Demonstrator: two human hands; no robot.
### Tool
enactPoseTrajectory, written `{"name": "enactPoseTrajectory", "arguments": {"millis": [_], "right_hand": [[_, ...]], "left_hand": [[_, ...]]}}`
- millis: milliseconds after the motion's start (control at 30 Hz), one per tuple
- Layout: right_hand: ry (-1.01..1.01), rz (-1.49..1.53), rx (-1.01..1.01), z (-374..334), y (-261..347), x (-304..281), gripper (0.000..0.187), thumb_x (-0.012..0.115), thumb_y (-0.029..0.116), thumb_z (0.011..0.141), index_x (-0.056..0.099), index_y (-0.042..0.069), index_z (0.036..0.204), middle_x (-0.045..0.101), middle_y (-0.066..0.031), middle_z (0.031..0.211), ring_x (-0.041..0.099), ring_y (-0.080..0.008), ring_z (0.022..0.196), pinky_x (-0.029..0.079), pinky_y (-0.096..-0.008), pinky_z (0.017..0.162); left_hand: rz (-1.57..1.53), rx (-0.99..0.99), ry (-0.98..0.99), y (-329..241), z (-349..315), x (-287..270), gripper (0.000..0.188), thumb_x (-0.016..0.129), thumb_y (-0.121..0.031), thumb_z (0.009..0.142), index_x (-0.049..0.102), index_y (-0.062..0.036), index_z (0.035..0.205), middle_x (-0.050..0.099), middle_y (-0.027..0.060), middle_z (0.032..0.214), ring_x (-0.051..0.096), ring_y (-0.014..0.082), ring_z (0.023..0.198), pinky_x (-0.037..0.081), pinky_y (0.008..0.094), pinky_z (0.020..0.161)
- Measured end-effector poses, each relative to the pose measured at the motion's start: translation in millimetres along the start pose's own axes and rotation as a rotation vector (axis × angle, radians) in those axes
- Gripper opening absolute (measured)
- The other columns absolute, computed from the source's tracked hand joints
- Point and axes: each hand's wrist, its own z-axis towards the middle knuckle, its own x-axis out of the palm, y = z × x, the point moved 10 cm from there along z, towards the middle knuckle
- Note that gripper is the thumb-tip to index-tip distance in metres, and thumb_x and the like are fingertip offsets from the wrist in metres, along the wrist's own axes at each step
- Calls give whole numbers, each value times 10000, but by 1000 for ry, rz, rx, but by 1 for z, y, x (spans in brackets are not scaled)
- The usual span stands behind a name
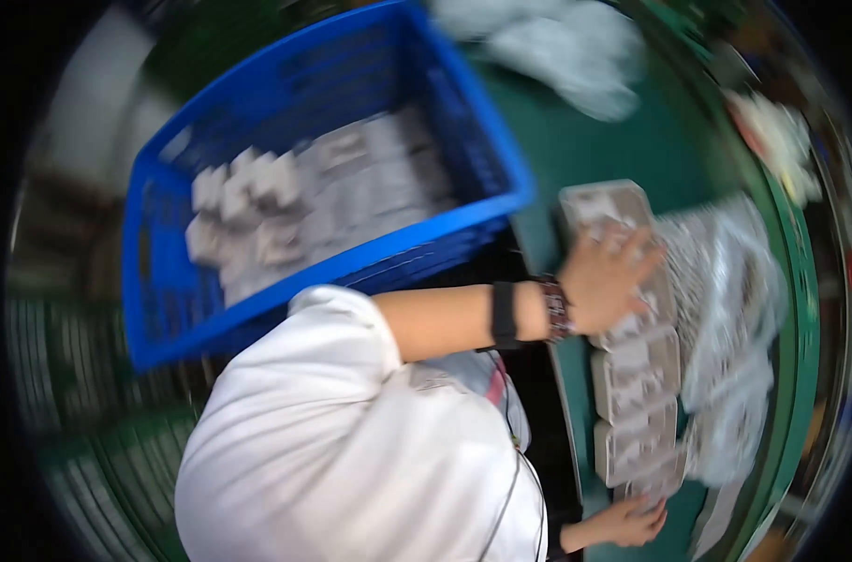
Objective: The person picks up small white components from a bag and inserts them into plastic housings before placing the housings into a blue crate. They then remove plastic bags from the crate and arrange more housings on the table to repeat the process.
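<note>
A row of greyish-beige trays [635, 379] with small pale pieces inside runs along the green bench. My left hand [613, 279] lies over the far trays, palm down with fingers spread, and hides part of them. It wears a dark band and a beaded bracelet at the wrist. At the near end of the row, my right hand [629, 522] has its thumb and fingers closed at the edge of the last tray [658, 480]. Motion blur softens both hands and the pieces.
A large blue plastic crate [328, 267] stands at the left, holding small pale blocks [248, 192] and stacked grey pieces. Clear plastic bags [726, 309] lie right of the trays. More plastic film [571, 51] sits at the far end of the green bench [623, 145].
</note>
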Motion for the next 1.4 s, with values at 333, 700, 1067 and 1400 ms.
{"name": "enactPoseTrajectory", "arguments": {"millis": [333, 700, 1067, 1400], "right_hand": [[332, 1074, -732, -14, 297, -48, 141, 541, 31, 820, 612, 24, 941, 490, -157, 1064, 452, -308, 1010, 362, -393, 850], [337, 734, -721, -2, 323, 10, 257, 575, 55, 790, 565, 32, 1045, 444, -175, 1117, 410, -356, 1033, 336, -432, 873], [657, 642, -475, -27, 287, 14, 386, 576, 48, 777, 500, 45, 1156, 380, -198, 1186, 372, -373, 1074, 318, -448, 903], [565, 901, -465, -5, 307, 17, 211, 569, 6, 757, 578, 23, 967, 493, -142, 997, 466, -320, 942, 361, -405, 831]], "left_hand": [[43, -399, -5, 103, -83, -246, 306, 649, -229, 752, 553, -85, 1004, 594, 84, 786, 589, 268, 713, 464, 334, 614], [661, -727, 761, 333, -190, -248, 327, 584, -316, 788, 577, -63, 996, 600, 131, 915, 568, 309, 890, 465, 389, 744], [389, -1074, 516, 516, -239, -94, 287, 526, -170, 830, 579, -89, 1100, 497, 161, 1198, 483, 279, 1086, 387, 415, 890], [-820, -720, -232, 463, -143, -187, 182, 564, -163, 861, 593, -42, 994, 443, 98, 1077, 486, 147, 936, 383, 264, 828]]}}
